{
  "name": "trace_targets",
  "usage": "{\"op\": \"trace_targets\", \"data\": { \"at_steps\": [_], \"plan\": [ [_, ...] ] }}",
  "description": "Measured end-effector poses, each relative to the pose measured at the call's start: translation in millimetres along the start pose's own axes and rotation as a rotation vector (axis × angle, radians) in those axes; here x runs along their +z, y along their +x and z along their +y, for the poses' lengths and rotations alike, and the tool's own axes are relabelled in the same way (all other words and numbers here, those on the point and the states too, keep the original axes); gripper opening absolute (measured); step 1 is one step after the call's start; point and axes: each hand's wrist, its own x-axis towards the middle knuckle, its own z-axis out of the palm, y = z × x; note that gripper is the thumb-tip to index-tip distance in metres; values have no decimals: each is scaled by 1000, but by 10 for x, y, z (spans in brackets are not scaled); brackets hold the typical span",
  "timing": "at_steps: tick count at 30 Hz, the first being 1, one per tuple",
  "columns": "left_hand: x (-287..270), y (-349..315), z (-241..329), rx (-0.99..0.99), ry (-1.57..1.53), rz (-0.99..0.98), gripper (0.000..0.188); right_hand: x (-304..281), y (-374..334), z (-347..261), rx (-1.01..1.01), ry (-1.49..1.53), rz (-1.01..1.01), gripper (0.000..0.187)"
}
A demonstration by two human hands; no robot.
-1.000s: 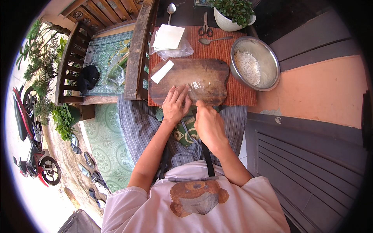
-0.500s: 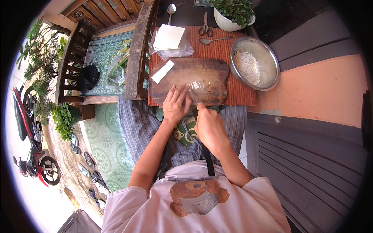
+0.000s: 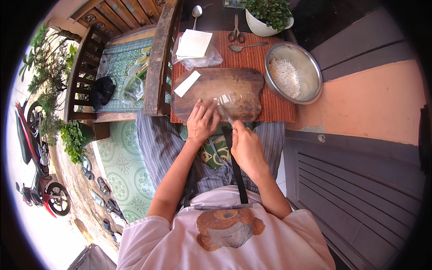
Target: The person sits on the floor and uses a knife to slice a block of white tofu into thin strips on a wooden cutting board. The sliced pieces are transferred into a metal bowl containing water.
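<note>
My right hand (image 3: 246, 146) is closed round the handle of a knife (image 3: 226, 113), whose blade slants up and left over the wooden cutting board (image 3: 245, 83). Beside the blade, my left hand (image 3: 202, 120) presses bent fingertips to the board; they cover whatever lies beneath them. Several thin white shreds (image 3: 223, 98) lie just past the blade, a few apart to the right. Near the board's far left corner rests a white flat strip (image 3: 187, 84). Beyond it, a stack of white square sheets (image 3: 194, 44) sits on a clear plastic bag (image 3: 208, 60).
A metal bowl (image 3: 318, 74) of white shreds stands right of the board on an orange woven mat (image 3: 279, 108). Farther back are scissors (image 3: 236, 33), a spoon (image 3: 247, 47), another spoon (image 3: 196, 18) and a potted plant (image 3: 263, 28). A wooden bench (image 3: 155, 85) borders the left.
My right hand has shifted slightly right and down with the knife, and more of the blade shows. The white shreds look more spread out. My left hand has hardly moved.
</note>
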Motion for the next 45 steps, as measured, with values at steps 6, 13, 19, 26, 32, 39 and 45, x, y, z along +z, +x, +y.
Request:
{"op": "trace_targets", "data": {
  "at_steps": [6, 13, 19, 26, 32, 39, 45],
  "plan": [
    [1, 10, -11, 14, -10, 7, 40, 14, 59, 19, -43, -31, 52, 13],
    [4, 13, -10, 25, 9, 7, 40, 18, 61, 4, -54, -81, 27, 17],
    [8, 11, -13, 18, 15, -3, 41, 42, 79, 49, -104, -120, 22, 27],
    [12, 11, -18, 18, 13, 0, 43, -30, 109, -164, -44, -181, -8, 19],
    [2, 11, 2, 10, 14, -4, 43, -124, 197, -361, -1, -205, -98, 20],
    [15, -7, -20, 13, 27, -9, 43, -193, 272, -417, -75, -262, -147, 19],
    [18, -8, -23, 12, 19, -13, 44, -219, 230, -420, -7, -176, -138, 16]
  ]
}}
